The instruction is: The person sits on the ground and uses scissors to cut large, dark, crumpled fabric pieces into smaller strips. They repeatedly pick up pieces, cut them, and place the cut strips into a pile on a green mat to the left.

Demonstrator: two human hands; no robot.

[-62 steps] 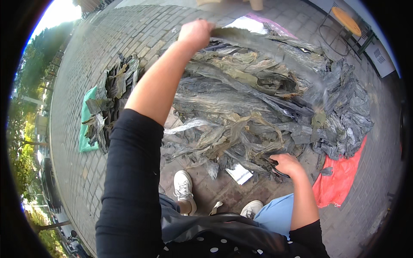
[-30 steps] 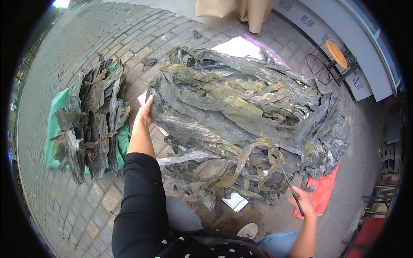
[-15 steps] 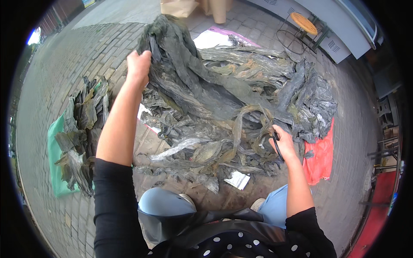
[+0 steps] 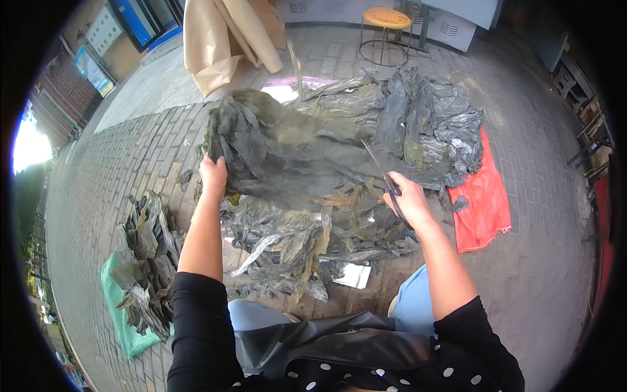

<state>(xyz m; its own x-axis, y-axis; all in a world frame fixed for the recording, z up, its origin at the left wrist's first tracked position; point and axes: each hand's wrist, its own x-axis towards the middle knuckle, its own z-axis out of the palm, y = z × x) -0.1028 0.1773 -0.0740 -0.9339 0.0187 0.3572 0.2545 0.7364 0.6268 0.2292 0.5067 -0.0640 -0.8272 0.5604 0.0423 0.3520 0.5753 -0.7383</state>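
Observation:
My left hand is closed on the left end of a wide bunch of dried kelp, grey-green and wrinkled. The bunch is raised and stretches rightward, its middle smeared by motion. Black scissors are gripped in my right hand; their blades point up and away, by the right part of the bunch, and whether they touch it I cannot tell. A heap of flattened kelp lies behind to the right. Looser strips are spread beneath the bunch, in front of my knees.
A red sack lies under the heap's right side. At left, more kelp rests on a green sack. Large brown paper stands at the back, near a round wooden-topped stool. A white packet lies before my knees.
The bunch of kelp has come down with my left hand. My right hand has moved up and slightly left, turning the scissors' blades away from me. The view has shifted.

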